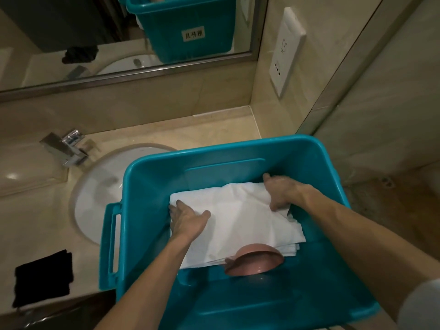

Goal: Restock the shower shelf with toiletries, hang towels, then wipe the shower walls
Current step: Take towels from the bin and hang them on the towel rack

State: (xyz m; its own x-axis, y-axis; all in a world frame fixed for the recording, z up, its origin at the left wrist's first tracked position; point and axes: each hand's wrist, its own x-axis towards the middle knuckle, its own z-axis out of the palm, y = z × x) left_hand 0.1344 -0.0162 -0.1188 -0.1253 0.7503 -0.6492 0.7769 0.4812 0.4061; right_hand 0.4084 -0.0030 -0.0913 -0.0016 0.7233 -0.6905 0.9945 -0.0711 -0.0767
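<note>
A stack of folded white towels [240, 222] lies inside a large teal plastic bin [152, 177] on the vanity counter. My left hand [188, 220] grips the stack's left edge, thumb on top and fingers tucked under. At the far right edge, my right hand [283, 191] curls its fingers round the towels. A pink bowl [257, 260] lies tipped on its side against the near edge of the towels.
The bin partly overhangs a white sink basin [95, 186] with a chrome tap [64, 148]. A black cloth [42, 275] lies on the counter's front left. A mirror [71, 36] runs along the back wall, and a white socket plate [285, 51] is on the right wall.
</note>
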